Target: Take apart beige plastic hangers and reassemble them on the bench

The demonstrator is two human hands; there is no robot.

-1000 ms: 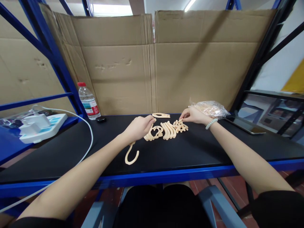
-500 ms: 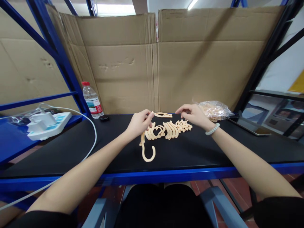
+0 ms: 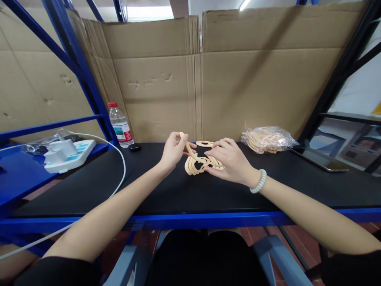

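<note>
My left hand (image 3: 174, 153) pinches one end of a beige curved hanger arm (image 3: 193, 154), lifted above the black tabletop. That arm slants down to the right, and the fingers of my right hand (image 3: 230, 161) close around its lower end. The joint there and most of the hook are hidden by my right fingers. Just under both hands lie several loose curved hanger arms (image 3: 191, 167), partly covered. Behind them rests a pair of slim beige pieces (image 3: 204, 143) with a gap between them. The small beige parts on the right are hidden behind my right hand.
A clear bag of beige pieces (image 3: 268, 139) lies at the back right, beside a dark tablet-like device (image 3: 323, 159). On the left are a water bottle (image 3: 120, 126), a small black object (image 3: 134, 147), a white power strip (image 3: 73, 155) and its cable. Cardboard (image 3: 154, 79) walls the back.
The hanger arm with its hook has been lifted and turned, so its hook end now points right. My right hand has moved left from near the small parts to that end.
</note>
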